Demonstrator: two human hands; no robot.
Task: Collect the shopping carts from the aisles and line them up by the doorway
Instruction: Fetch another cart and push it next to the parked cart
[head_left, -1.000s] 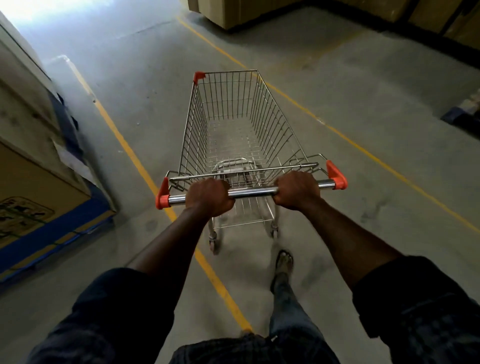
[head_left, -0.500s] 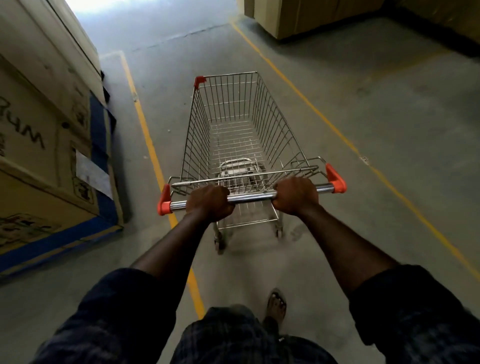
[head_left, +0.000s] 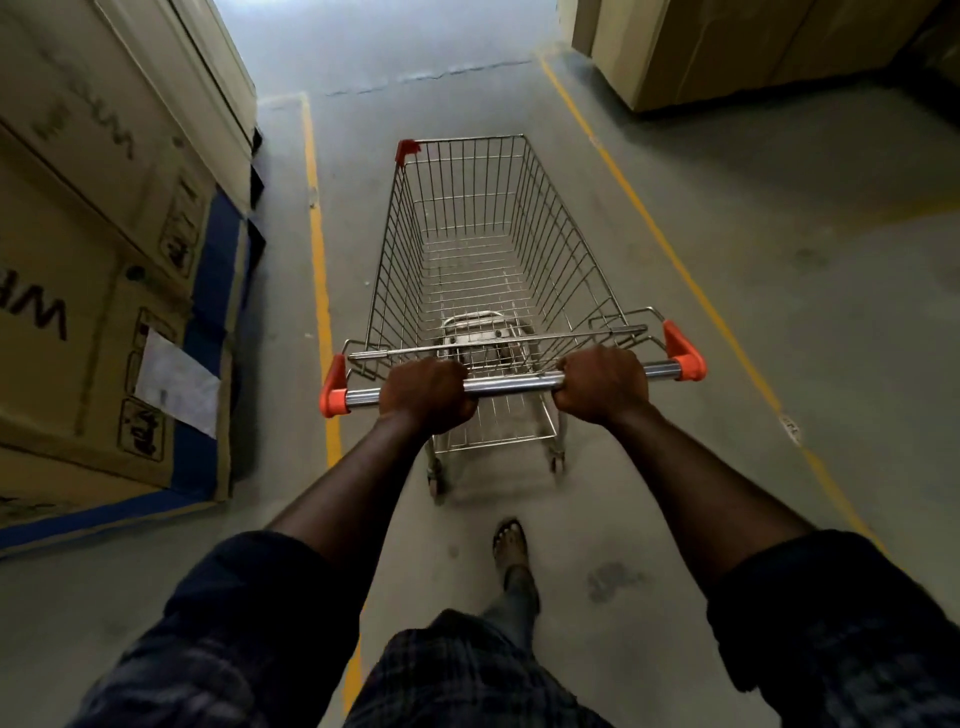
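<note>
An empty wire shopping cart (head_left: 488, 249) with orange handle caps stands straight ahead of me on the concrete floor. It points up the lane between two yellow lines. My left hand (head_left: 426, 392) is wrapped around the chrome handle bar (head_left: 511, 385) left of its middle. My right hand (head_left: 602, 383) grips the same bar toward the right end. One of my feet (head_left: 511, 543) is on the floor just behind the cart's rear wheels.
Tall cardboard boxes (head_left: 93, 291) on a blue-edged base stand close on the left. More large boxes (head_left: 727, 47) sit at the far right. Yellow floor lines (head_left: 319, 270) run on both sides of the cart. Bright light falls on the floor far ahead.
The cart and I have rolled forward and swung left to line up with the lane. The left boxes are nearer and larger. Both hands keep their grip on the bar.
</note>
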